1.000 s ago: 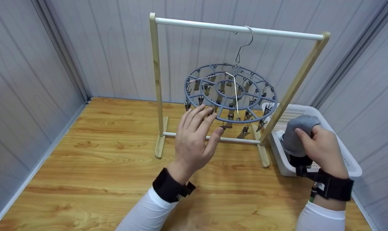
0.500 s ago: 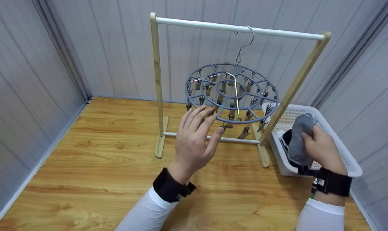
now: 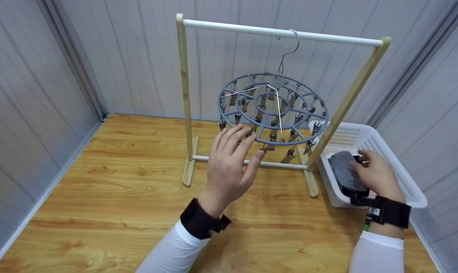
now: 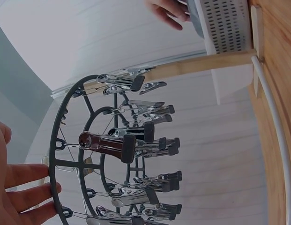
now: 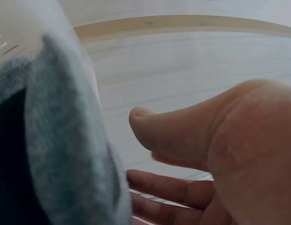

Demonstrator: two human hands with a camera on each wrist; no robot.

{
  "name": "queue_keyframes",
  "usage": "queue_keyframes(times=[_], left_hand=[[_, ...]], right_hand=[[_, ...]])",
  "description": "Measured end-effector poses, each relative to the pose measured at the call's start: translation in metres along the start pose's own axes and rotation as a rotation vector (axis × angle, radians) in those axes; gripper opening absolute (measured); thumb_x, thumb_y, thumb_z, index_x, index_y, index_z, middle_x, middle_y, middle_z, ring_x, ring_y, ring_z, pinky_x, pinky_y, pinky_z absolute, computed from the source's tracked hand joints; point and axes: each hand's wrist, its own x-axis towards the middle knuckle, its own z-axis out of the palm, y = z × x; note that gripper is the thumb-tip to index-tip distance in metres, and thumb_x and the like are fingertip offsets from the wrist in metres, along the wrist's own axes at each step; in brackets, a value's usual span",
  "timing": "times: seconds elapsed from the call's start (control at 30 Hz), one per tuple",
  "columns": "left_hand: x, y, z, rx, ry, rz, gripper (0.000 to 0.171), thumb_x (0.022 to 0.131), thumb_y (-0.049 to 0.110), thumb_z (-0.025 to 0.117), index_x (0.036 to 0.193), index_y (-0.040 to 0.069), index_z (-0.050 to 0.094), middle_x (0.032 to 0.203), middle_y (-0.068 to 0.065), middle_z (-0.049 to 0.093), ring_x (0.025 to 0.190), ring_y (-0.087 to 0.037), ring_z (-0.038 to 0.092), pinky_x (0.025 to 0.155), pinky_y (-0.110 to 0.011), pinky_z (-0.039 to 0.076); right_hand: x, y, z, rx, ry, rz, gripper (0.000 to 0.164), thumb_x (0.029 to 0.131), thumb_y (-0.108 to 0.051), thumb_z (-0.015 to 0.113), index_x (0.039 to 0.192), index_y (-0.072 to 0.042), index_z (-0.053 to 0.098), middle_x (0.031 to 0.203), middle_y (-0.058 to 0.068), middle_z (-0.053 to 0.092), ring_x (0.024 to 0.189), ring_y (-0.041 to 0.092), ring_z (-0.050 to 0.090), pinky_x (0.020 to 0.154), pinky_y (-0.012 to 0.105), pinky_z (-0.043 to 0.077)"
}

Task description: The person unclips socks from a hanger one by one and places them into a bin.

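A round blue-grey clip hanger [image 3: 286,143] with several dangling clips hangs by its hook from the white bar. My left hand [image 3: 229,163] is at its front rim, fingers spread; in the left wrist view the fingertips touch the ring, near a dark red clip [image 4: 105,144]. A grey sock [image 3: 344,170] lies on top of dark and white cloth in the white basket [image 3: 414,197]. Close to the sock's right side is my right hand [image 3: 378,172], and the right wrist view shows its thumb [image 5: 154,126] and fingers loosely bent, apart from the grey fabric.
The drying rack's white bar [image 3: 244,28] sits on wooden posts [image 3: 184,83], whose feet stand on the wood-grain table [image 3: 111,204]. The right post rises between the hanger and the basket. Pale panelled walls [image 3: 138,60] enclose the back and sides.
My right hand has lowered the grey sock onto the cloth in the basket and let go of it. My left hand has stayed at the hanger's rim.
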Motion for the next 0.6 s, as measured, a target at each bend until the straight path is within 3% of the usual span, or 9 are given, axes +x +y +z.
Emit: queue_keyframes(times=[0.27,0.6], left_hand=[[0.000,0.000,-0.001,0.002,-0.022,-0.002,0.042,0.114,0.036,0.061,0.135,0.002,0.077,0.145,-0.016,0.071,0.146,-0.033,0.059,0.132,-0.053,0.033],[0.001,0.000,-0.004,-0.026,-0.034,0.015,0.046,0.115,0.038,0.059,0.138,0.001,0.074,0.149,-0.017,0.068,0.147,-0.031,0.059,0.127,-0.056,0.040]], right_hand=[[-0.002,-0.014,-0.001,0.001,0.049,-0.058,0.064,0.116,-0.030,0.058,0.159,0.015,0.045,0.146,0.042,0.058,0.134,0.061,0.057,0.108,0.072,0.048],[-0.006,-0.036,0.000,0.037,0.176,-0.116,0.073,0.114,-0.038,0.063,0.166,0.008,0.039,0.154,0.036,0.055,0.139,0.054,0.055,0.111,0.069,0.047]])
